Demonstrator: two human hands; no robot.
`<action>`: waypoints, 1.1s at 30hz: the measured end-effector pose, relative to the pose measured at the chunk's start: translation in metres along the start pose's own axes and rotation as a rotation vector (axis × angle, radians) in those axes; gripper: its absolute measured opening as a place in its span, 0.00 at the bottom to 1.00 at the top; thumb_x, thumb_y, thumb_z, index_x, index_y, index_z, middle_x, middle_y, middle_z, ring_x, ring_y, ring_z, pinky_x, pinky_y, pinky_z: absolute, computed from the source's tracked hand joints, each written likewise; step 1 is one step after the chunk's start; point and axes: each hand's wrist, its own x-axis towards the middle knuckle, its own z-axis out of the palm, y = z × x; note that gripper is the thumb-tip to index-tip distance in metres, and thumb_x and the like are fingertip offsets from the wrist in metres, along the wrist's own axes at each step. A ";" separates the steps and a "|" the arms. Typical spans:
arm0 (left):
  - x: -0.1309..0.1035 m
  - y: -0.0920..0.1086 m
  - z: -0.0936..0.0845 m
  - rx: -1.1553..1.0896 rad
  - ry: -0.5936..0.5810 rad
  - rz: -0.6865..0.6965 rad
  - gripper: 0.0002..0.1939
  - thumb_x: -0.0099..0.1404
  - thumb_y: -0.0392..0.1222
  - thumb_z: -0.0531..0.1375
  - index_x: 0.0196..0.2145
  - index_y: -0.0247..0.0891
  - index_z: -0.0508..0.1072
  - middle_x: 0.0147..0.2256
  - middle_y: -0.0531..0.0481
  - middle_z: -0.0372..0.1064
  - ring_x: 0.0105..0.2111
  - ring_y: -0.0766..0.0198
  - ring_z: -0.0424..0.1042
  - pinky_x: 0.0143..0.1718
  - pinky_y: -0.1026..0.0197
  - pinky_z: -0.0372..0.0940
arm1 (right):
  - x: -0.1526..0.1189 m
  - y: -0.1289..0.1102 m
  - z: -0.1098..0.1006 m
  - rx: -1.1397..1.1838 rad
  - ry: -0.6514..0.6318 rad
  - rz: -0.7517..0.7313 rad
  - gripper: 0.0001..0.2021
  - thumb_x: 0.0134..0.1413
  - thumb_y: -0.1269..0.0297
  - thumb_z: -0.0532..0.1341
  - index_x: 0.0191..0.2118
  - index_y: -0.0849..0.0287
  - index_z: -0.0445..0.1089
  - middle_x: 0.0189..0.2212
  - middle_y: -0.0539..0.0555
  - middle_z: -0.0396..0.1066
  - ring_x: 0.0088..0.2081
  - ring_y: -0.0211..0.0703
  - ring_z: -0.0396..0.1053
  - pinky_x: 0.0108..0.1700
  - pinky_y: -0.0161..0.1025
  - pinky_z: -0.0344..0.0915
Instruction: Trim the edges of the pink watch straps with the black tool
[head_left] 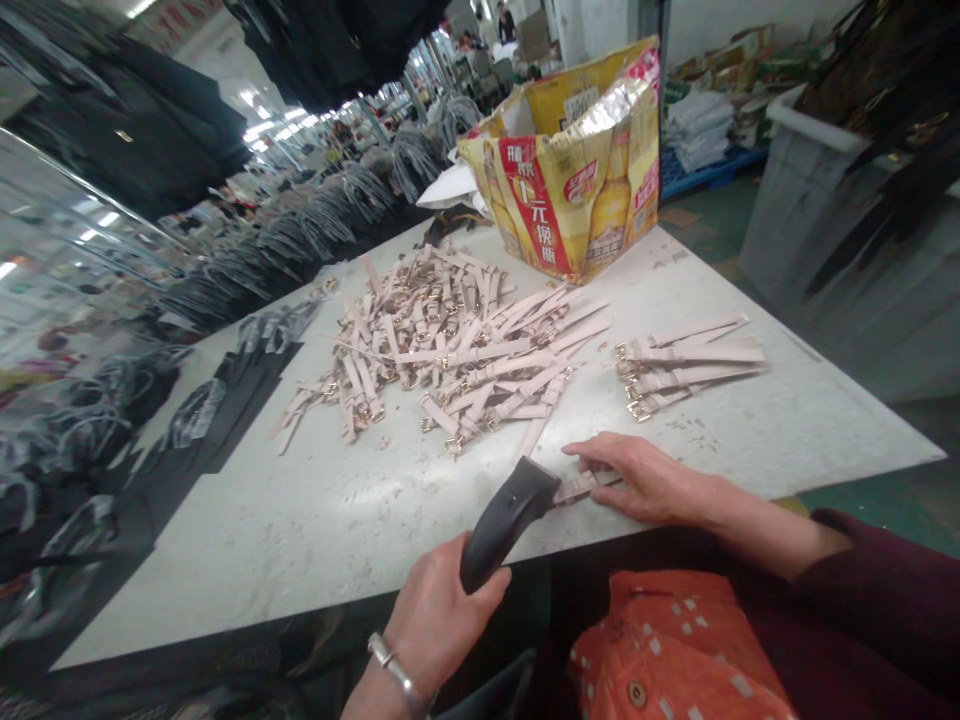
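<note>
My left hand (442, 610) is wrapped round a black hand-held tool shaped like a hair clipper (506, 520). The tool's wide head meets the end of a pale pink buckle strap (577, 488) near the table's front edge. Thumb and fingers of my right hand (645, 480) hold that strap down on the table, with the index finger stretched forward. Beyond my hands lies a large heap of similar pale pink straps (480, 352) with gold-coloured buckles. A smaller, neater pile of straps (690, 365) lies to the right, beyond my right hand.
A yellow beer carton (555, 200), open at the top, stands at the back of the white table (300, 540). Dark straps and wrapped bundles (247, 370) line the left edge. A grey bin (795, 200) stands right of the table. Black bags (322, 50) hang overhead.
</note>
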 end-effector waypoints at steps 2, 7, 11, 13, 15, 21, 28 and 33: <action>-0.005 -0.001 0.002 0.004 -0.024 -0.005 0.12 0.58 0.48 0.55 0.30 0.37 0.70 0.23 0.52 0.70 0.25 0.65 0.71 0.23 0.68 0.57 | 0.001 -0.002 -0.001 -0.014 -0.006 -0.008 0.25 0.47 0.70 0.60 0.54 0.59 0.62 0.37 0.55 0.70 0.38 0.43 0.66 0.41 0.38 0.62; 0.002 0.012 0.009 -0.008 -0.015 0.042 0.10 0.58 0.46 0.55 0.28 0.37 0.69 0.22 0.52 0.70 0.27 0.64 0.72 0.25 0.68 0.59 | 0.004 -0.007 -0.005 -0.050 -0.013 -0.049 0.17 0.49 0.69 0.60 0.47 0.59 0.67 0.37 0.56 0.70 0.39 0.45 0.66 0.42 0.39 0.62; 0.010 0.020 0.013 -0.009 0.029 0.104 0.10 0.58 0.45 0.54 0.28 0.37 0.69 0.21 0.53 0.68 0.27 0.63 0.72 0.26 0.67 0.59 | 0.005 -0.008 -0.004 -0.036 -0.006 -0.050 0.15 0.49 0.71 0.59 0.45 0.57 0.67 0.37 0.54 0.70 0.40 0.44 0.65 0.43 0.38 0.61; 0.010 0.017 0.014 -0.014 0.056 0.102 0.11 0.59 0.47 0.53 0.29 0.37 0.69 0.21 0.52 0.68 0.27 0.63 0.72 0.26 0.67 0.59 | 0.004 -0.007 -0.002 -0.036 0.018 -0.032 0.19 0.47 0.72 0.60 0.48 0.57 0.66 0.37 0.54 0.70 0.39 0.43 0.65 0.42 0.37 0.62; 0.007 0.011 0.014 -0.017 0.072 0.064 0.11 0.60 0.47 0.53 0.30 0.37 0.69 0.21 0.52 0.69 0.27 0.63 0.72 0.26 0.67 0.60 | 0.003 -0.004 -0.003 -0.046 0.047 -0.012 0.23 0.45 0.73 0.61 0.50 0.58 0.65 0.35 0.53 0.69 0.37 0.42 0.65 0.39 0.37 0.61; -0.009 -0.013 0.020 -0.009 0.104 -0.053 0.11 0.61 0.46 0.51 0.32 0.38 0.69 0.23 0.52 0.70 0.29 0.62 0.73 0.29 0.65 0.62 | 0.000 0.010 -0.057 -0.198 0.256 0.019 0.16 0.50 0.70 0.59 0.47 0.59 0.68 0.32 0.54 0.69 0.32 0.41 0.64 0.36 0.38 0.61; -0.023 -0.032 0.035 -0.103 0.169 -0.128 0.14 0.61 0.48 0.52 0.37 0.37 0.70 0.26 0.50 0.72 0.31 0.60 0.74 0.30 0.65 0.63 | -0.003 0.053 -0.121 -0.522 0.328 0.147 0.15 0.48 0.67 0.59 0.44 0.60 0.71 0.35 0.56 0.71 0.35 0.45 0.67 0.38 0.41 0.61; -0.027 -0.039 0.046 -0.184 0.200 -0.131 0.14 0.58 0.49 0.54 0.36 0.39 0.71 0.27 0.50 0.73 0.31 0.59 0.74 0.31 0.64 0.63 | 0.004 0.050 -0.113 -0.766 0.305 0.229 0.18 0.44 0.71 0.56 0.43 0.56 0.72 0.41 0.54 0.72 0.41 0.50 0.66 0.44 0.46 0.57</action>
